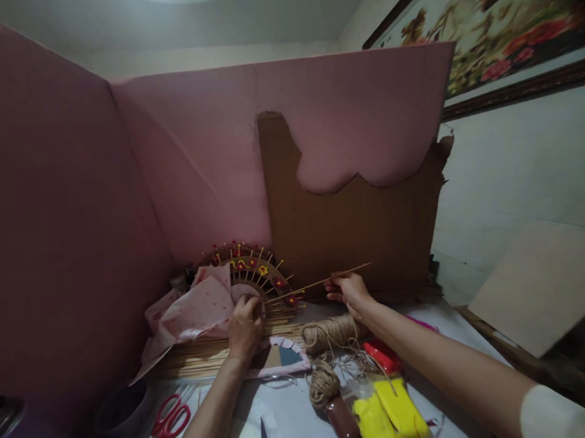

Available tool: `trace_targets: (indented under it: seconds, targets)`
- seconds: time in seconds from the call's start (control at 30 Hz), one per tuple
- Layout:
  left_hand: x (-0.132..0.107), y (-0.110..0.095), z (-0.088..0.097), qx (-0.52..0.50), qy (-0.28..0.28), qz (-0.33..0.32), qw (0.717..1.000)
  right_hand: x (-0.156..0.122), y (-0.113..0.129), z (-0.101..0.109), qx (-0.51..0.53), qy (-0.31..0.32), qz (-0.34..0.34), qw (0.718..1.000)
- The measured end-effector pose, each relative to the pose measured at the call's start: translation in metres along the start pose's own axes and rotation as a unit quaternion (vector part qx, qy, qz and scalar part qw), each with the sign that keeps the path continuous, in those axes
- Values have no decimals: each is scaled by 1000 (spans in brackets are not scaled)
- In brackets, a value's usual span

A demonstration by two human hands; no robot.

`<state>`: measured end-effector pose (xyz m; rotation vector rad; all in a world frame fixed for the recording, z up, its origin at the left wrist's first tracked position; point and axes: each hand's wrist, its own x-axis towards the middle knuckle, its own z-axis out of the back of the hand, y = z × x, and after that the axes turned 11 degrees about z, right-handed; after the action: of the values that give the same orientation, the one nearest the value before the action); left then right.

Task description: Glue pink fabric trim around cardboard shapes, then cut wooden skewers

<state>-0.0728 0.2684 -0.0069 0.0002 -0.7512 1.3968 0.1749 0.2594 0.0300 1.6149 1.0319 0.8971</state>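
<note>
While left hand (246,323) pinches one end, stick (316,285) juts past right hand (348,290).

Matt wooden stick (317,283), rough twine roll (328,334), glossy plastic scissor handles (161,429)

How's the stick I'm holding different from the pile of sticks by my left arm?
The stick is single; the pile of sticks has many side by side. The stick slants up, held in the right hand; the pile of sticks lies low, partly hidden by the pink cloth. Both look slender and tan.
</note>
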Motion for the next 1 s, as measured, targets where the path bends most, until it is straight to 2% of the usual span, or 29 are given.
trace_targets:
  seconds: [0.17,0.33,0.43,0.53,0.67,0.8,0.9,1.0]
  targets:
    - [-1,-12,6,89,30,-20,995,2,-5,-2,-42,3,-15,999]
    - [2,-19,7,161,38,-38,985,7,-8,-1,-118,37,-15,992]
    - [3,-20,5,189,36,-44,980,10,-4,3,-190,73,-2,979]
    - [2,-20,5,205,34,-46,977,10,2,7,-275,115,47,953]
    - [1,-21,6,213,35,-48,975,2,10,5,-389,173,172,888]
    - [1,-22,7,217,36,-48,974,-1,11,-4,-482,247,290,789]
    - [1,-23,7,223,35,-47,973,3,7,-10,-535,293,317,727]
    - [1,-24,7,228,39,-45,972,8,2,-12,-570,315,316,689]
